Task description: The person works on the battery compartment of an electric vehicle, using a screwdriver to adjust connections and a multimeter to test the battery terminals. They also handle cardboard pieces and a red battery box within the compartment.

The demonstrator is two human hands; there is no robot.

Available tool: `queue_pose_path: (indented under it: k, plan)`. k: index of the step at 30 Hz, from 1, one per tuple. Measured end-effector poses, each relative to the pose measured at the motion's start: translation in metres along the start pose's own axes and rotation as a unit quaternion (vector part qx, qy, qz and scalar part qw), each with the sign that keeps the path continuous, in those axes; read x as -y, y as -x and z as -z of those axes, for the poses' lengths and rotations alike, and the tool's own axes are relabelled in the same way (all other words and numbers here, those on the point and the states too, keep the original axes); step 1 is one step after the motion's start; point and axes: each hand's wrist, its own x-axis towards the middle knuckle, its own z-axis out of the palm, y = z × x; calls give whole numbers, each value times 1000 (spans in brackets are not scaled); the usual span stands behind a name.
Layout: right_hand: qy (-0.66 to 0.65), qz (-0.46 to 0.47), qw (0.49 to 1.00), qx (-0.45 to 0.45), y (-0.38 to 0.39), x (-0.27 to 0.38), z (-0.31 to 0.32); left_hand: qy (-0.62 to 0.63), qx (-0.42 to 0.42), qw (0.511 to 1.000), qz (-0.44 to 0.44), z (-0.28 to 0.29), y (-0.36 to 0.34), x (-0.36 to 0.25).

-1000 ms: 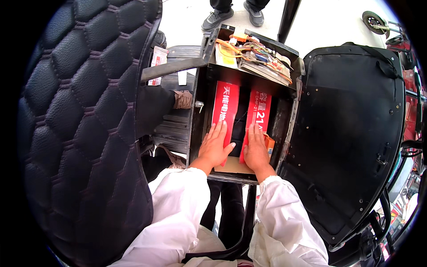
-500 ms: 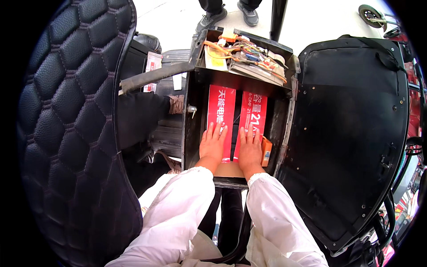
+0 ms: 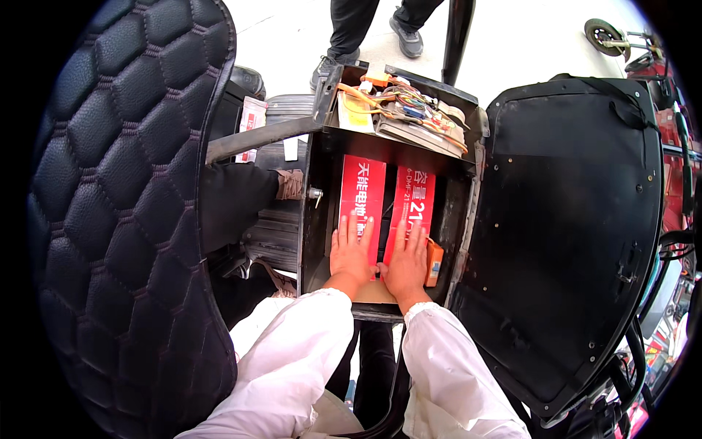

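Two long red batteries, the left battery (image 3: 362,183) and the right battery (image 3: 418,194), lie side by side in an open black metal box (image 3: 303,252), with a narrow dark gap between them. My left hand (image 3: 352,257) rests flat on the near part of the left one, fingers spread and pointing away. On the right one lies my right hand (image 3: 406,265), also flat with fingers extended. Both thumbs come close together over the gap. Beside my right hand, against the box's right side, stands a small orange block (image 3: 433,265). Tan cardboard (image 3: 373,294) shows at the near end.
Tangled wires (image 3: 409,111) fill the box's far compartment. A black quilted seat (image 3: 131,219) stands upright at left, a black panel (image 3: 563,241) at right. A grey bar (image 3: 263,137) meets the box's far left corner. Another person's legs (image 3: 351,29) are beyond; a wheel (image 3: 604,35) is far right.
The box and its contents sit slightly lower in the picture. My right thumb has moved toward my left one. Both hands stay on the batteries. The person beyond has shifted their feet.
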Motion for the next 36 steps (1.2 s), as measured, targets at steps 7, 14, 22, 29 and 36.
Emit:
queue_pose_path:
  k: [7,14,22,29,36]
  plan:
    - [-132,2,984,-118,-1,3,9,80,-57,987,129,0,-4,0]
    - [-219,119,959,-132,1,19,26,143,-60,964,217,0,-27,-13]
    - [-1,249,948,-196,-74,56,61,304,-38,938,163,6,-7,-7]
    - [110,99,984,99,-166,107,71,157,112,979,60,48,74,-10]
    - [215,126,958,-138,-229,57,10,144,-94,976,-136,152,207,-24]
